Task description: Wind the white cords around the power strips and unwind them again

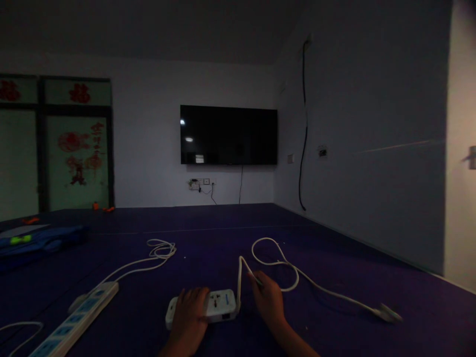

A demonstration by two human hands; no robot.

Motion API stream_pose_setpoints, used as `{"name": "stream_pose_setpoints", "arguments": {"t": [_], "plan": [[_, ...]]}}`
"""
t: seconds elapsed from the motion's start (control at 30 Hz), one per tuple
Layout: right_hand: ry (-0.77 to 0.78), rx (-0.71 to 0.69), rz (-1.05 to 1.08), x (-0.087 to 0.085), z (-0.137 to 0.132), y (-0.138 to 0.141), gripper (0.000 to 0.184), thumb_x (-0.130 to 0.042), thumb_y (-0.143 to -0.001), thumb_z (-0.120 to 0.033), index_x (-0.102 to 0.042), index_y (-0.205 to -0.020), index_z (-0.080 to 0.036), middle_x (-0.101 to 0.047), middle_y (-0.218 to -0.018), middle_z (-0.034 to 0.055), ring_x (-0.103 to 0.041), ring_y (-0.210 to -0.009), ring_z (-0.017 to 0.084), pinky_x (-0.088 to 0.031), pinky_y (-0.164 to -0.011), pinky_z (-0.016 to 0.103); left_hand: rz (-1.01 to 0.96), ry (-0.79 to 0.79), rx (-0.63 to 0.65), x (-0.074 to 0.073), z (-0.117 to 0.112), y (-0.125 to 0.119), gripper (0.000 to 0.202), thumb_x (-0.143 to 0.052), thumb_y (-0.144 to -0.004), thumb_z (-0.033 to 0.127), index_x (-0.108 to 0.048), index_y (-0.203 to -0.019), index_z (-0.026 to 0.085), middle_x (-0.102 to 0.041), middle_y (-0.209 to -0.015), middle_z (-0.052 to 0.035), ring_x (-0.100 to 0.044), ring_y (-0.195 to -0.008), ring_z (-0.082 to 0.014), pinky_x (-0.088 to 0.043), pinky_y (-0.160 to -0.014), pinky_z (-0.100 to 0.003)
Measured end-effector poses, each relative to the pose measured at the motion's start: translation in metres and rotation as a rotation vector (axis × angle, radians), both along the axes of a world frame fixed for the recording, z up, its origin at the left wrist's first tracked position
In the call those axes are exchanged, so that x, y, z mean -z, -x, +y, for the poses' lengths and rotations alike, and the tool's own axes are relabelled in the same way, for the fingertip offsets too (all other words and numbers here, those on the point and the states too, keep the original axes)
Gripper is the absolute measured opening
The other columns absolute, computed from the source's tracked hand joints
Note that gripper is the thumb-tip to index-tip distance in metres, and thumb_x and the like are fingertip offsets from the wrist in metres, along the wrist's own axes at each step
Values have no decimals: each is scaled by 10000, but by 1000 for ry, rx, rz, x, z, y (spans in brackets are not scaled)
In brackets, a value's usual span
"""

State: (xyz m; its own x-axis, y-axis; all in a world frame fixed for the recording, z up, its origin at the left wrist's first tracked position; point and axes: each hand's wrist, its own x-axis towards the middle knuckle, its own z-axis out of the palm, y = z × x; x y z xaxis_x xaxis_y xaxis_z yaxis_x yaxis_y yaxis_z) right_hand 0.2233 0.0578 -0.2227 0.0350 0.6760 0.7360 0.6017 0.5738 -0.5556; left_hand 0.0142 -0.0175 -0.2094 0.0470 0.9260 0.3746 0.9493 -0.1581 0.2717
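A short white power strip (222,303) lies on the dark purple surface in front of me. My left hand (190,310) is closed over its left part, fingers across the top. From its right end rises a white cord (240,277), which bends sharply and runs down into my right hand (267,297). The fingers of that hand are closed on the cord, just right of the strip. Beyond the right hand the cord makes a loose loop and stretches right to a white plug (387,313), which looks blurred.
A longer power strip (80,317) with blue socket faces lies at the left, its cord coiled (162,249) behind it. Folded blue cloth (48,240) sits farther left. A television (228,135) hangs on the far wall; a black cable (304,129) hangs at the right wall.
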Motion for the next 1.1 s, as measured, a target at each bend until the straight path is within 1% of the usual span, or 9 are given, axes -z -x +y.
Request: {"name": "stream_pose_setpoints", "arguments": {"t": [0.17, 0.37, 0.53, 0.63, 0.7, 0.77, 0.83, 0.93, 1.1], "plan": [[-15, 20, -19, 0, -1, 1, 459, -354, -886, -518, -596, -667, -195, -626, -590, 35, -588, -546, 164, -373, -549, 244, -4, 26, 11, -5, -3, -1, 602, -401, -579, 65, -571, -1139, 204, -629, -1168, -71, -506, -1144, -226, -243, -1047, -458], [-33, -5, -18, 2, 1, 1, 415, -381, -887, -474, -581, -659, -191, -608, -575, 26, -580, -537, 157, -356, -540, 236, 6, 25, 12, -7, -5, -2, 592, -418, -602, 87, -565, -1163, 206, -615, -1192, -69, -498, -1158, -229, -236, -1056, -456], [-13, -8, -32, 2, 0, 1, 408, -384, -886, -455, -597, -658, -192, -620, -586, 32, -580, -537, 163, -357, -530, 239, -18, -36, 63, 0, -4, 0, 524, -481, -638, 132, -578, -1146, 216, -618, -1183, -68, -491, -1163, -244, -234, -1062, -474], [22, -22, -53, 3, -1, 2, 413, -378, -888, -457, -617, -677, -195, -636, -606, 34, -589, -553, 163, -363, -538, 240, -18, -79, 123, 6, -1, 1, 431, -532, -718, 235, -581, -1146, 221, -621, -1175, -77, -507, -1140, -254, -250, -1056, -498], [52, -24, -75, 4, -1, 4, 428, -374, -887, -472, -620, -672, -196, -641, -609, 35, -593, -557, 160, -362, -536, 238, -17, -102, 146, 9, 1, 0, 368, -491, -800, 348, -586, -1136, 230, -630, -1156, -78, -522, -1119, -249, -258, -1049, -516], [79, -23, -97, 5, 0, 5, 447, -369, -884, -488, -619, -657, -196, -644, -606, 36, -596, -561, 157, -361, -535, 234, -11, -112, 139, 11, 1, -1, 368, -410, -856, 408, -589, -1126, 233, -632, -1152, -73, -523, -1116, -238, -258, -1049, -517], [100, -35, -117, 5, 1, 7, 458, -361, -884, -493, -621, -652, -196, -645, -601, 37, -594, -561, 154, -362, -540, 233, 0, -111, 110, 12, 2, -4, 375, -368, -878, 415, -590, -1119, 233, -631, -1153, -64, -518, -1122, -225, -253, -1054, -500], [120, -54, -128, 6, 1, 8, 450, -365, -883, -481, -620, -647, -195, -654, -612, 40, -593, -561, 155, -362, -552, 239, 23, -84, 81, 11, 2, -5, 370, -368, -881, 409, -587, -1123, 235, -626, -1163, -57, -510, -1134, -222, -250, -1057, -484], [151, -69, -143, 6, 2, 8, 428, -387, -875, -459, -609, -623, -194, -656, -605, 42, -598, -570, 160, -351, -555, 246, 40, -49, 97, 10, 4, -4, 381, -361, -886, 412, -571, -1148, 234, -615, -1177, -62, -506, -1137, -224, -260, -1048, -486]]}}
